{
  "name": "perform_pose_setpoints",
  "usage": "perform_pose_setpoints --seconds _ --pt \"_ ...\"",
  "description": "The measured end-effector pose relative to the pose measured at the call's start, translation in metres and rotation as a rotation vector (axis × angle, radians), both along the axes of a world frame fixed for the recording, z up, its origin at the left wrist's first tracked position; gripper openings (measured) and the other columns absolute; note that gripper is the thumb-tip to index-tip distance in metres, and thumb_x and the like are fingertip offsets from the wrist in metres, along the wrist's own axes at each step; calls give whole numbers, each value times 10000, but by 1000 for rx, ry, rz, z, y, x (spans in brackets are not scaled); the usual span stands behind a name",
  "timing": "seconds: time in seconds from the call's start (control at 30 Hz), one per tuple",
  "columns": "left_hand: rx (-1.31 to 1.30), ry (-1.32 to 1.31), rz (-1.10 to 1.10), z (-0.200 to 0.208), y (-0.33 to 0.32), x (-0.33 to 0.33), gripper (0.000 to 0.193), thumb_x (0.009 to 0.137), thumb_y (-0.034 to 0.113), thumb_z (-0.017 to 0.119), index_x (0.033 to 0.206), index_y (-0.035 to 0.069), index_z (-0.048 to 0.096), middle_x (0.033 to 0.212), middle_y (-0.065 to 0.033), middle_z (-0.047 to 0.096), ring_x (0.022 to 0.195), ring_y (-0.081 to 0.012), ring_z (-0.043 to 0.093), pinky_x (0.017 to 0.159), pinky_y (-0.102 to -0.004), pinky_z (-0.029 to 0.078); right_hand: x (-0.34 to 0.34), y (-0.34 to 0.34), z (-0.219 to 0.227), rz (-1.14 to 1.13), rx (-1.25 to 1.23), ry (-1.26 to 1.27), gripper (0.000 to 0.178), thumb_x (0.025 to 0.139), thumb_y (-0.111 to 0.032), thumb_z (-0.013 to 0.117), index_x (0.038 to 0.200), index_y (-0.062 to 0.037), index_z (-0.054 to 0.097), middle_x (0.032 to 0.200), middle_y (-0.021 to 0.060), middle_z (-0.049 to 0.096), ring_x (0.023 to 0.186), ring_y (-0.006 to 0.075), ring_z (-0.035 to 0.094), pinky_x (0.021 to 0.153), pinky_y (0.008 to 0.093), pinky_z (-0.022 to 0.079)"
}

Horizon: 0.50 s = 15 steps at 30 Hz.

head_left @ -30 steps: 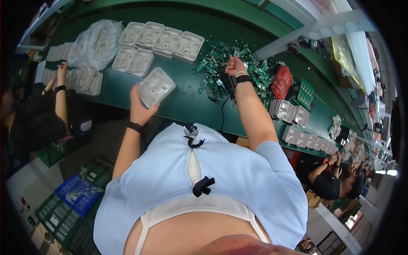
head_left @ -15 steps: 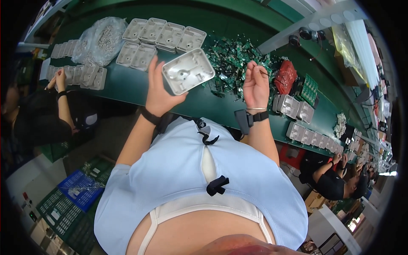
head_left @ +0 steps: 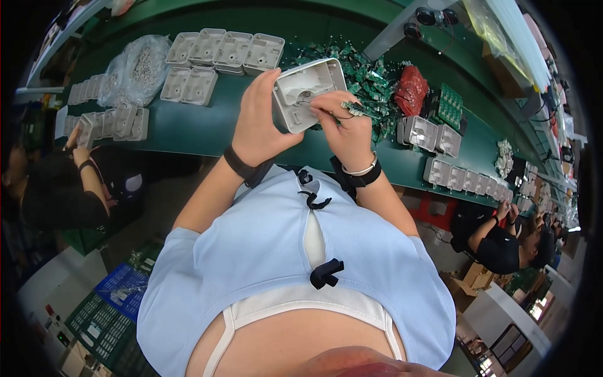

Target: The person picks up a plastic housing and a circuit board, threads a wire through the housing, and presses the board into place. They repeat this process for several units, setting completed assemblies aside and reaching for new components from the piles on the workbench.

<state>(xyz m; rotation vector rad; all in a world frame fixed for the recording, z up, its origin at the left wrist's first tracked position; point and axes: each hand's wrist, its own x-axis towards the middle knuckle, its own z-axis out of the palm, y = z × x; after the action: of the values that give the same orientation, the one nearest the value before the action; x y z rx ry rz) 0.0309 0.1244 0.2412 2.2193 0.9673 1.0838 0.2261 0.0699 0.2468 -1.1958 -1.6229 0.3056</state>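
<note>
A white plastic housing (head_left: pixel 289 83), open side up and tilted, is held above the bench by my left hand (head_left: pixel 259 119), fingers along its left side and thumb at the near edge. My right hand (head_left: pixel 345 129) reaches over the housing's right wall, its fingertips pinched together inside it. A small green circuit board (head_left: pixel 358 110) with thin dark wires lies against the back of that hand's fingers. The wires seem to run into the pinch, but the fingertips hide their ends.
Green boards (head_left: pixel 370 81) lie heaped behind my right hand, near a red plastic bag (head_left: pixel 411 90). More white housings (head_left: pixel 230 50) stand in rows, beside a clear bag of small parts (head_left: pixel 141 69). A metal post (head_left: pixel 396 31) rises behind. Co-workers sit on both sides.
My right hand has moved left from beside the board heap into the housing, with a wired circuit board now showing at its fingers. The housing has turned and come closer to that hand.
</note>
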Motion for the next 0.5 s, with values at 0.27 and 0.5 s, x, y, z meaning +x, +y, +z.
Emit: perform_pose_setpoints --seconds 0.27,0.5 --pt "5 14 -10 4 -9 4 1027 628 167 867 1510 25 360 1465 -228 462 1338 -420 474 1127 -485 396 1 -7 7 3 -27 -102 204 795 69 751 967 -40 743 954 82 752 918 286 700 821 367 547" --pt "6 -47 -21 1 -19 8 1017 643 95 857 1510 56 326 1496 -198 405 1332 -379 506 1078 -445 471 -9 -15 -1 -54 -185 -49 193 788 14 778 971 -43 752 946 84 752 913 272 701 803 348 561"
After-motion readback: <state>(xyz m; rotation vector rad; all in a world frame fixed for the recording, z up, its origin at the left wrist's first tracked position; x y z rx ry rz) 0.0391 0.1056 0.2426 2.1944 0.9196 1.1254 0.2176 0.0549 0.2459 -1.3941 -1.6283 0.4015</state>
